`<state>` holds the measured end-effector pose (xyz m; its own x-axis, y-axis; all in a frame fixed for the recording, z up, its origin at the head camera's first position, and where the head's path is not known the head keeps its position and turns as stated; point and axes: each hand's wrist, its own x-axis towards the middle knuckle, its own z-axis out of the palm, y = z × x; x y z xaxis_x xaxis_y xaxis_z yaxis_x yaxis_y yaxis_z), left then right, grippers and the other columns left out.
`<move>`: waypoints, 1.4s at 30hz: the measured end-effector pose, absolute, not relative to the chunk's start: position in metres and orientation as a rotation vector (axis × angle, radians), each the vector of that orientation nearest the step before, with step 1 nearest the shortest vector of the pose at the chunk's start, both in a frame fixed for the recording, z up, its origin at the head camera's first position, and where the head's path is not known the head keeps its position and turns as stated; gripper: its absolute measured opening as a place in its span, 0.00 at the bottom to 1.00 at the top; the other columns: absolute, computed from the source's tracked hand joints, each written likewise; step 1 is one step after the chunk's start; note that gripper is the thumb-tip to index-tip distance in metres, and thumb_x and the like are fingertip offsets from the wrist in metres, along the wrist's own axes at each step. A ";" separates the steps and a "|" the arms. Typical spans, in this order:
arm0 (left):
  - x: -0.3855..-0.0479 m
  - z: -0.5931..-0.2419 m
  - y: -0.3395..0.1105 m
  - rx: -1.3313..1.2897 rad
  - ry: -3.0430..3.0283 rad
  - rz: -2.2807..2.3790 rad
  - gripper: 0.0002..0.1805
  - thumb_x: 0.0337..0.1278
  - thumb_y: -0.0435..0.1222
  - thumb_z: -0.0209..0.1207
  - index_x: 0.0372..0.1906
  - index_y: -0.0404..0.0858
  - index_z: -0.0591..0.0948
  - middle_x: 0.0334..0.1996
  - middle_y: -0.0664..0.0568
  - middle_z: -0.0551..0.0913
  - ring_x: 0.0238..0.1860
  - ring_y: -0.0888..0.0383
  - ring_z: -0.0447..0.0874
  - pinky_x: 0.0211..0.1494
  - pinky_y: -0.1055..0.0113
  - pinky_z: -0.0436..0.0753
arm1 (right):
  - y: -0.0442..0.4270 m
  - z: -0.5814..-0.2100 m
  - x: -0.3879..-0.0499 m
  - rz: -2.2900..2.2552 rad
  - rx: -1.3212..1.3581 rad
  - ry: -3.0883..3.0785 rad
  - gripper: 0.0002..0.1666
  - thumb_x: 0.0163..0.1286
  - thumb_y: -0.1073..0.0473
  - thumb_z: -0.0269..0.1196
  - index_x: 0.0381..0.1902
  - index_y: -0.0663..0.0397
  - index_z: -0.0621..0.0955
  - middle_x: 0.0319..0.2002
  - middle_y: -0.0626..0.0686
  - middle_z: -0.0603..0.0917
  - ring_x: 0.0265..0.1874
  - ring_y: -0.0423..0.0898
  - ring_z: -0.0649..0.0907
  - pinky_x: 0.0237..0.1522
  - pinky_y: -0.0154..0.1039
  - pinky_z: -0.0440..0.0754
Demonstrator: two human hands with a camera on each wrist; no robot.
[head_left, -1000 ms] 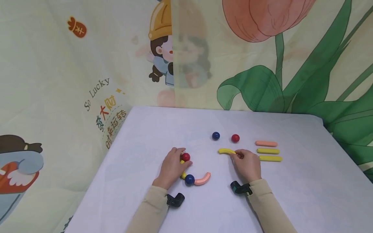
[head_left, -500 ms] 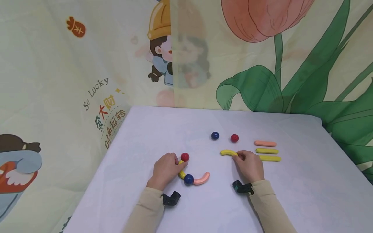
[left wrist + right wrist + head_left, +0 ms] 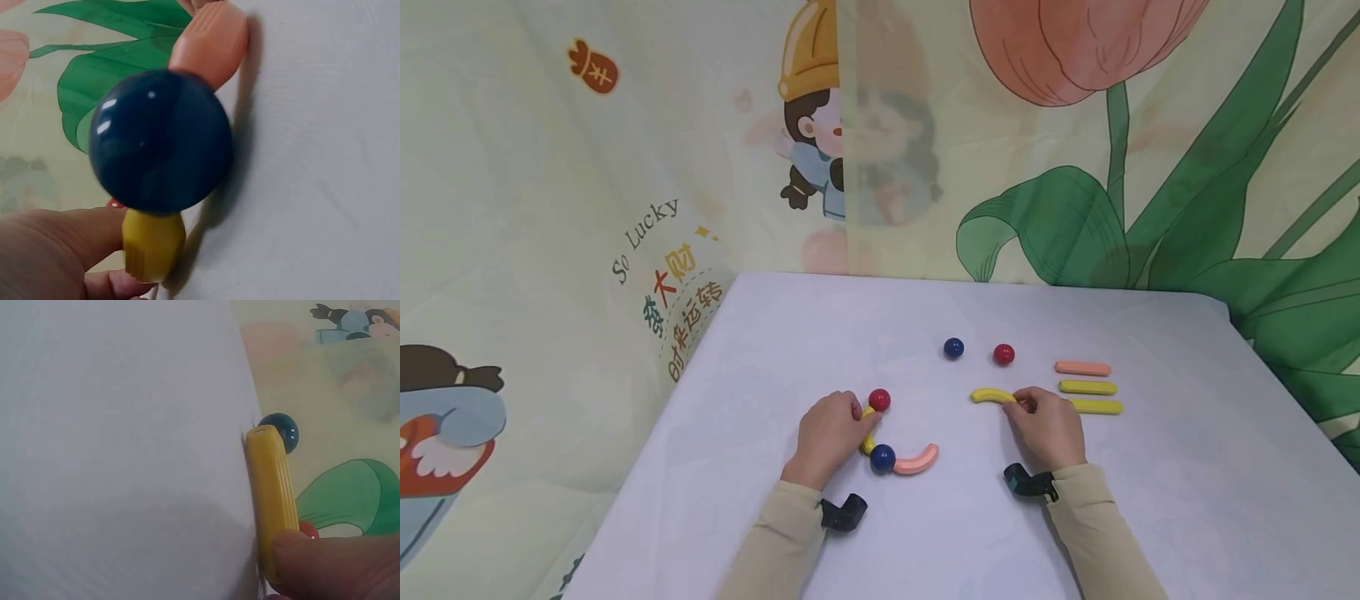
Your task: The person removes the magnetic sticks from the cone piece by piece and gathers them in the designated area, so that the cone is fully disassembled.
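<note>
My left hand pinches a yellow curved rod between thumb and fingers. At its far end sits a red ball. A large blue ball joins its near end, and a pink curved rod runs right from that ball, forming one chain on the table. Farther right, my right hand holds the right end of another yellow curved rod between thumb and fingers. That rod lies at or just above the tabletop; I cannot tell which. Its left end points towards the chain.
Behind the hands lie a loose blue ball and a loose red ball. To the right are a straight pink rod, a straight yellow rod and another yellow rod, partly behind the right hand. A printed curtain hangs behind the white table.
My left hand has drawn back from around the red ball, its fingers now on the yellow curved rod. The right hand has shifted slightly right and nearer with its yellow curved rod.
</note>
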<state>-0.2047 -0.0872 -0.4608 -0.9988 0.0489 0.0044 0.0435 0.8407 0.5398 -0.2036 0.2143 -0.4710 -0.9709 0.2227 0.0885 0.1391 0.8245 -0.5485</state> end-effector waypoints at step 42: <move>-0.205 -0.467 -0.076 0.432 2.957 0.946 0.10 0.54 0.44 0.69 0.36 0.43 0.85 0.26 0.60 0.76 0.29 0.62 0.71 0.34 0.69 0.72 | 0.122 -0.469 -0.207 1.116 0.408 -2.904 0.19 0.56 0.50 0.75 0.45 0.46 0.86 0.23 0.39 0.78 0.25 0.41 0.76 0.29 0.36 0.74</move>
<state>-0.2050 -0.0759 -0.4675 -0.9619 0.2623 0.0768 0.2582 0.7796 0.5706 -0.2070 0.1216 -0.4687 -0.9661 -0.2395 0.0961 -0.2422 0.7132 -0.6577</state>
